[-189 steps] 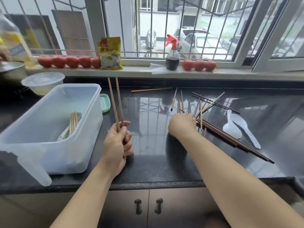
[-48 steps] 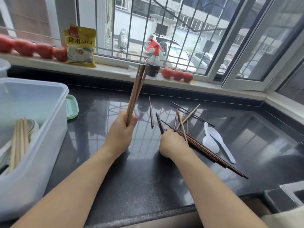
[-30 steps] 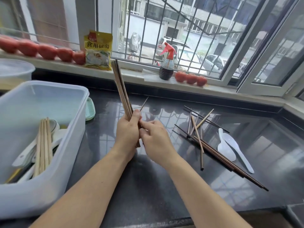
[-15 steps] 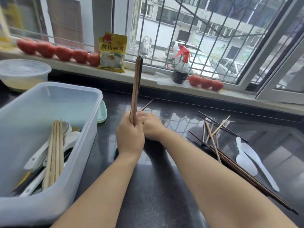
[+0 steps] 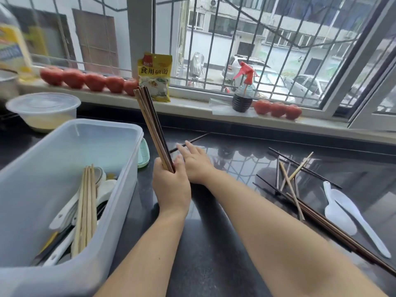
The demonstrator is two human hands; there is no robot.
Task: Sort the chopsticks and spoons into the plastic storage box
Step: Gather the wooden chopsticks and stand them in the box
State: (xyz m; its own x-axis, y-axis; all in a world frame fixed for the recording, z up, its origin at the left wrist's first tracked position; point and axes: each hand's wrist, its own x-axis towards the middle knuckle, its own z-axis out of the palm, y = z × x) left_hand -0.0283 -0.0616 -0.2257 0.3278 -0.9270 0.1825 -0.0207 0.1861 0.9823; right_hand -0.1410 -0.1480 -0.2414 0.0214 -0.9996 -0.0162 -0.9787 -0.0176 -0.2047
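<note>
Left hand (image 5: pixel 170 185) fisted around upright chopstick bundle (image 5: pixel 153 127), right hand (image 5: pixel 194 160) flat, fingers spread over stray chopstick (image 5: pixel 192 139)

Materials and finishes, kitchen table

Table (image 5: pixel 214 243): dark polished stone, glossy, mirroring the window bars. Storage box (image 5: pixel 120 189) at 9 o'clock: frosted translucent plastic, smooth. Chopsticks in box (image 5: pixel 86 206): pale matt wood. Held bundle (image 5: pixel 153 129): brown and dark lacquered sticks, slight sheen. Spoons (image 5: pixel 342 213) at 3 o'clock: white smooth plastic. Packet (image 5: pixel 155 76) at 12 o'clock: shiny printed film.
</note>
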